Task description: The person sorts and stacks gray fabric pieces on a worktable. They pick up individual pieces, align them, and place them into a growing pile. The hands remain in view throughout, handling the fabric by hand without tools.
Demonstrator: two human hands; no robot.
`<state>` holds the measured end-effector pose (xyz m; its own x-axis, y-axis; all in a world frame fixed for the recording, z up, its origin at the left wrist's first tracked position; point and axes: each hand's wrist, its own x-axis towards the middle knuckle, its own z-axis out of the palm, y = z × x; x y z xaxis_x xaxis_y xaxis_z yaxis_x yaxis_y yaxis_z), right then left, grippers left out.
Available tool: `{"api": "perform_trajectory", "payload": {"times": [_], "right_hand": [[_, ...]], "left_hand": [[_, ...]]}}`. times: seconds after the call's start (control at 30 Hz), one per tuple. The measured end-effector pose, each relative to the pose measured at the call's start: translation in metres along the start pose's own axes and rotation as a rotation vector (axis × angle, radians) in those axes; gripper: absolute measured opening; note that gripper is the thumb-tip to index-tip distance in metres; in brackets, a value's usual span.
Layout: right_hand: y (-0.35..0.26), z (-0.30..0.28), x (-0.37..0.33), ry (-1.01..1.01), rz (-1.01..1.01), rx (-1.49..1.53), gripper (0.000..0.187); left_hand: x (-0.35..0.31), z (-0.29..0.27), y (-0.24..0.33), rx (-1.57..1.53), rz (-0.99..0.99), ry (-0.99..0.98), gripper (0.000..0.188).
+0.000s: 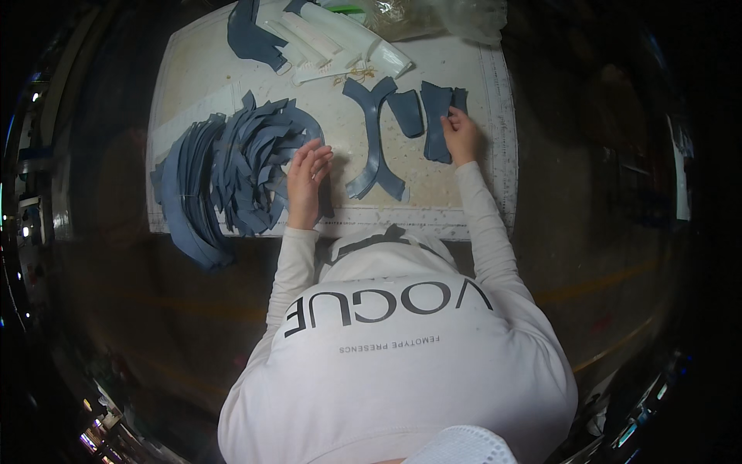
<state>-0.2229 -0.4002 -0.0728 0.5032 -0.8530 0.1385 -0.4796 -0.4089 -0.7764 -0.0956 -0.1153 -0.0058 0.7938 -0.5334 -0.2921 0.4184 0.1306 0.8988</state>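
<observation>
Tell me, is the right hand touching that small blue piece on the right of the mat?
Touching. The head view shows the right hand with its fingertips on the small blue piece.

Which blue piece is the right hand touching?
The right hand touches the blue piece farthest right. The Y-shaped piece and the fanned pile lie left of it.

Pale worktable [464, 220], dim brown floor [154, 309]

A pale work board [193, 69] carries fanned blue-grey cut pieces [232, 174] and white strips [340, 35].
</observation>
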Motion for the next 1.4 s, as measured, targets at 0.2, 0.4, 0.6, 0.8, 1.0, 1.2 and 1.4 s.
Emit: {"api": "perform_trajectory", "payload": {"times": [0.2, 0.4, 0.6, 0.8, 1.0, 1.2, 1.4], "right_hand": [[-0.019, -0.002, -0.019, -0.081, -0.152, -0.419, 0.069], [-0.033, 0.007, -0.035, -0.173, -0.152, -0.52, 0.073], [-0.06, -0.008, -0.037, -0.08, -0.407, -0.412, 0.059], [-0.098, 0.018, -0.06, -0.342, -0.527, -0.036, 0.039], [-0.117, 0.086, -0.086, -0.625, -0.343, 0.064, 0.059], [-0.118, 0.126, -0.097, -0.474, -0.428, -0.03, 0.069], [-0.115, 0.118, -0.086, -0.541, -0.383, 0.017, 0.066]], "left_hand": [[-0.012, -0.048, 0.001, 0.191, 0.204, 0.273, 0.023], [-0.022, -0.049, -0.016, 0.836, 0.31, 0.312, 0.017], [-0.004, -0.02, -0.031, 1.156, 0.47, 0.382, 0.026], [0.014, -0.022, -0.035, 1.225, 0.279, 0.32, 0.027], [0.015, -0.025, -0.038, 1.05, 0.359, 0.334, 0.02], [0.001, -0.037, -0.034, 1.043, 0.386, 0.371, 0.015], [-0.008, -0.044, -0.024, 1.048, 0.377, 0.378, 0.019]]}}
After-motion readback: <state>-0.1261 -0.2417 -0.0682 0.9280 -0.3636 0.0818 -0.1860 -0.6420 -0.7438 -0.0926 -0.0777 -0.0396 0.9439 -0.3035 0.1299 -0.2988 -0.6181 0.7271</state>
